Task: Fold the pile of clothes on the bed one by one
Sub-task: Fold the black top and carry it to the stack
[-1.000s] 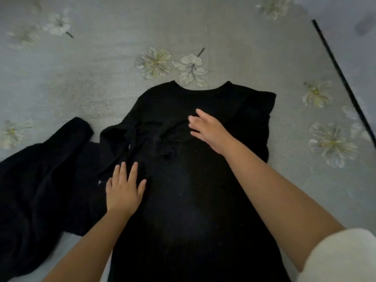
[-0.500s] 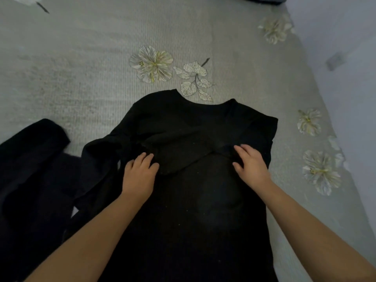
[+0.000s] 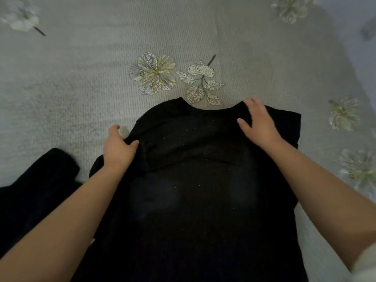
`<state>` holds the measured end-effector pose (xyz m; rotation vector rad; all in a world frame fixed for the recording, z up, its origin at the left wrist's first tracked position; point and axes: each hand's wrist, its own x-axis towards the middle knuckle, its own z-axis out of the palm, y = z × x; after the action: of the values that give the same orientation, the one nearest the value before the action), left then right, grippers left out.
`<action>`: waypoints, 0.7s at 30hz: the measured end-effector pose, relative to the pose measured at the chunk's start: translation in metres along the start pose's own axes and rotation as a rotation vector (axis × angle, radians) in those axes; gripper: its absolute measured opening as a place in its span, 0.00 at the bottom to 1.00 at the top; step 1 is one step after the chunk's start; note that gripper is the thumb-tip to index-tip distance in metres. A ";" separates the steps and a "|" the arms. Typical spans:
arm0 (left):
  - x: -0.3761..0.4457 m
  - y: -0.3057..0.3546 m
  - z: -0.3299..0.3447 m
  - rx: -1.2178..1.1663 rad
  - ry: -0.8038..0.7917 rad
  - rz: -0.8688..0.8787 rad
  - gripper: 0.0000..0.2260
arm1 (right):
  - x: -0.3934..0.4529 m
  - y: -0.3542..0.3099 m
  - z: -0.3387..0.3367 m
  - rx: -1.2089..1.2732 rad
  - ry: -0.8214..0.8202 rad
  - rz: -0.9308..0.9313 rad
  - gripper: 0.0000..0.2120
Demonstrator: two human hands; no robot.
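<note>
The black long-sleeved top lies flat in the middle of the frame on the grey flowered bedspread, neckline toward the top. The left hand pinches the left shoulder edge between thumb and fingers. The right hand lies flat with straight fingers on the right shoulder. To fold well, both shoulders should be pulled level and smooth, so the tucked sleeves stay inside. Another dark garment waits at the lower left.

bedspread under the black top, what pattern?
Pale grey bedspread, ribbed, with printed white flowers and leaves; head view.
</note>
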<state>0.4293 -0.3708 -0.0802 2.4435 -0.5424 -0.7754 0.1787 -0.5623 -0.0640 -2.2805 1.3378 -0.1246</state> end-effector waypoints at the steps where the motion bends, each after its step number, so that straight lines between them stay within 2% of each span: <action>1: -0.004 0.004 0.003 0.064 0.072 0.050 0.28 | 0.000 0.001 0.006 -0.031 -0.081 0.015 0.26; 2: -0.009 0.006 0.006 0.146 0.134 0.150 0.27 | -0.004 0.003 0.012 -0.075 -0.104 0.000 0.26; 4: -0.021 -0.001 0.019 0.363 0.156 0.449 0.22 | -0.023 0.011 0.022 -0.152 -0.035 -0.138 0.27; 6: -0.031 -0.019 0.036 0.572 0.040 0.657 0.22 | -0.052 0.026 0.035 -0.296 -0.042 -0.297 0.28; 7: -0.035 -0.027 0.041 0.683 -0.034 0.695 0.25 | -0.066 0.034 0.041 -0.394 -0.080 -0.349 0.29; 9: -0.038 -0.038 0.045 0.838 -0.146 0.703 0.28 | -0.086 0.048 0.050 -0.505 -0.156 -0.360 0.29; 12: -0.034 -0.048 0.048 0.915 -0.188 0.693 0.29 | -0.091 0.067 0.053 -0.490 -0.109 -0.299 0.28; 15: -0.031 -0.040 0.047 0.813 -0.143 0.673 0.22 | -0.090 0.073 0.041 -0.471 -0.104 -0.330 0.24; 16: -0.031 -0.036 0.045 0.825 -0.173 0.646 0.22 | -0.092 0.072 0.032 -0.454 -0.120 -0.347 0.22; 21: -0.024 -0.037 0.028 0.773 -0.257 0.758 0.21 | -0.114 0.068 -0.008 -0.421 -0.174 -0.427 0.12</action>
<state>0.4014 -0.3392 -0.1113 2.4167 -2.0225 -0.5995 0.0632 -0.4963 -0.0696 -2.8284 0.8291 0.2327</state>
